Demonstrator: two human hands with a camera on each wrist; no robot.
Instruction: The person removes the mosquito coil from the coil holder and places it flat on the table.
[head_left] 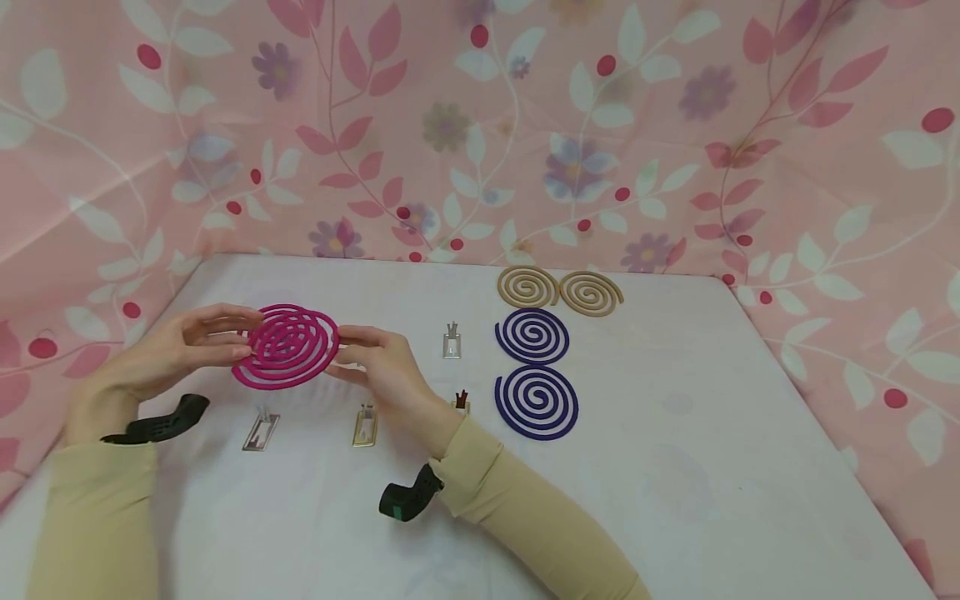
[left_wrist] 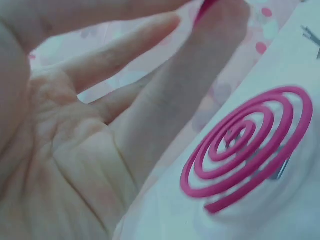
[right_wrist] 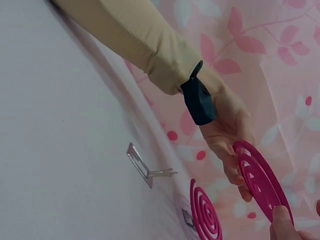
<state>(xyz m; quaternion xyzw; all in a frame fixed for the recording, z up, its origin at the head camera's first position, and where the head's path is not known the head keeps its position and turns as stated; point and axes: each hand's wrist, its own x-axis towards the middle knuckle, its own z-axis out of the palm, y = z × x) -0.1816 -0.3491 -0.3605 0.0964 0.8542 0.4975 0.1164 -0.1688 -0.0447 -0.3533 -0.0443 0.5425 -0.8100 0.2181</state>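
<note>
My left hand (head_left: pixel 176 350) holds the left side of a flat pink mosquito coil (right_wrist: pixel 274 181), fingers spread along its edge. On the coil's right side my right hand (head_left: pixel 393 379) pinches the rim. Below it, a second pink mosquito coil (left_wrist: pixel 300 132) rests over a small metal stand (left_wrist: pixel 282 170); from the head view the two coils overlap. Only a sliver of the held coil shows beyond the left fingers in the left wrist view. Nearest the hands on the table are a silver stand (head_left: pixel 259 432) and a gold stand (head_left: pixel 365 427).
Two dark blue coils (head_left: pixel 532 337) lie in a column on the white table (head_left: pixel 712 417), right of centre. Two tan coils (head_left: pixel 527 287) are side by side behind them. Another silver stand (head_left: pixel 452 343) is at centre; the right forearm partly covers one more stand (head_left: pixel 461 404).
</note>
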